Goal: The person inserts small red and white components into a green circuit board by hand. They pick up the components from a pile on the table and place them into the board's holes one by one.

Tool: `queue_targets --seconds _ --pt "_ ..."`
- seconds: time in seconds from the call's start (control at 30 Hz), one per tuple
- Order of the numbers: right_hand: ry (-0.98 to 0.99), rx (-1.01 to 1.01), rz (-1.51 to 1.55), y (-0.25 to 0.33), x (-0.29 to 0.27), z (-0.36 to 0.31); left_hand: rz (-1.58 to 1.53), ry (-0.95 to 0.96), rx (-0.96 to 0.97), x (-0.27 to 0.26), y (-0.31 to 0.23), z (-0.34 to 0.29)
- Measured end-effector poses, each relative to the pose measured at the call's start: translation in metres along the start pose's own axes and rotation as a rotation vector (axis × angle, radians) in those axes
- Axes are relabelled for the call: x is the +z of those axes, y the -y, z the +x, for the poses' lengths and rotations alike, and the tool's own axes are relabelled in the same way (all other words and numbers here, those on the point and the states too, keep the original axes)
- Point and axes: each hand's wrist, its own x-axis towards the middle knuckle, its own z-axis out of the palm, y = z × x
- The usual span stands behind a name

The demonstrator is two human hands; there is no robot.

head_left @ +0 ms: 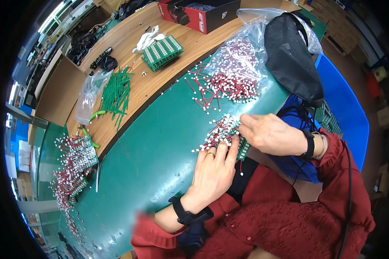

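Against the left hand [214, 170], fingers slightly spread, sits a wired green circuit board [243, 149] near the tabletop [151, 136] edge; the right hand [268, 134] bunches above, any pinch hidden; leftward of both, bare room.

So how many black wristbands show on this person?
2: one black wristband behind the left hand, another black wristband behind the right hand. The red sleeves could hide more.
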Motion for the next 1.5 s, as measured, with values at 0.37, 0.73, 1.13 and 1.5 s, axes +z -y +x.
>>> queue_targets --seconds 0.37,0.73,1.13,1.5 --pt "-0.006 0.158 0.15 -0.011 0.008 -0.015 0.023 -0.002 0.02 -0.002 0.001 -0.001" --pt "-0.385 0.59 0.262 -0.057 0.025 -0.013 -0.011 0.01 0.015 -0.002 0.002 -0.002" --pt "-0.167 0.803 0.287 -0.051 0.013 -0.032 -0.014 -0.031 0.029 0.0 0.003 -0.003" --pt "-0.062 0.858 0.248 -0.049 -0.004 -0.032 0.002 -0.042 0.035 -0.001 0.005 -0.003"
